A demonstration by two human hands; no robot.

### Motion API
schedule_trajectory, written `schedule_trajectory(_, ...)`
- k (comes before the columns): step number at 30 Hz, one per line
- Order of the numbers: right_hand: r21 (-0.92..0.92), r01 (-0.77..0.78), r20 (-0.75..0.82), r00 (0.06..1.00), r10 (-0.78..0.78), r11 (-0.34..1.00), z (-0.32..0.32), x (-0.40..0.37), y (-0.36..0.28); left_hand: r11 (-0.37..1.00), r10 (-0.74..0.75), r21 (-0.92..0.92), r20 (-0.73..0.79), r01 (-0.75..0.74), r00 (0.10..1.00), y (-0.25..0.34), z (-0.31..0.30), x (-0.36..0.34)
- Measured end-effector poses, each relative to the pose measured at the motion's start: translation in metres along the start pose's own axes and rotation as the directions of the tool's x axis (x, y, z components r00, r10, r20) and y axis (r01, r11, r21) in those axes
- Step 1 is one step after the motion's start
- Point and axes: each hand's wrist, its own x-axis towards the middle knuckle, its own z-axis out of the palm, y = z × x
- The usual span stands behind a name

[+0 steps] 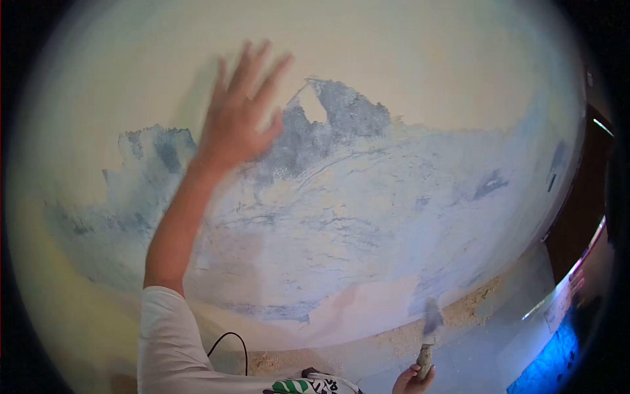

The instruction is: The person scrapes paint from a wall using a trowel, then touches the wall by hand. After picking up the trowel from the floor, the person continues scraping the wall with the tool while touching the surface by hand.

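Note:
My left hand (241, 121) is raised in front of the wall (420, 72), palm toward it and fingers spread, slightly blurred. Just right of its thumb begins a grey-blue patch (357, 111) where the cream paint is off, with a small pale piece (312, 105) left inside it. Low in the view, my right hand (415, 381) is closed around the worn handle of a scraper (433, 322). Its flat blade points up, over the lower part of the wall.
Below the wall, rough brownish debris (482, 299) lies along the floor edge. A dark doorway (581, 197) opens at the right, with a bright blue area (548, 358) beneath it. A black cable (230, 335) loops beside my left sleeve (170, 335).

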Motion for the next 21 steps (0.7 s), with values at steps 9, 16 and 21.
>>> schedule_trajectory(9,-0.513,0.036,0.452,0.860,0.235,0.858,0.022,0.052,0.013,0.986,0.105,0.148,-0.170,-0.080,0.980,-0.084,0.009,0.025)
schedule_trajectory(16,-0.774,0.459,0.604,0.742,0.291,0.436,0.120,0.059,0.078,0.985,0.082,0.167,-0.193,-0.050,0.978,-0.077,0.011,0.027)
schedule_trajectory(21,-0.739,0.615,0.674,0.671,0.309,0.276,0.156,0.061,0.135,0.979,0.075,0.202,-0.197,-0.034,0.978,-0.078,0.015,0.024)
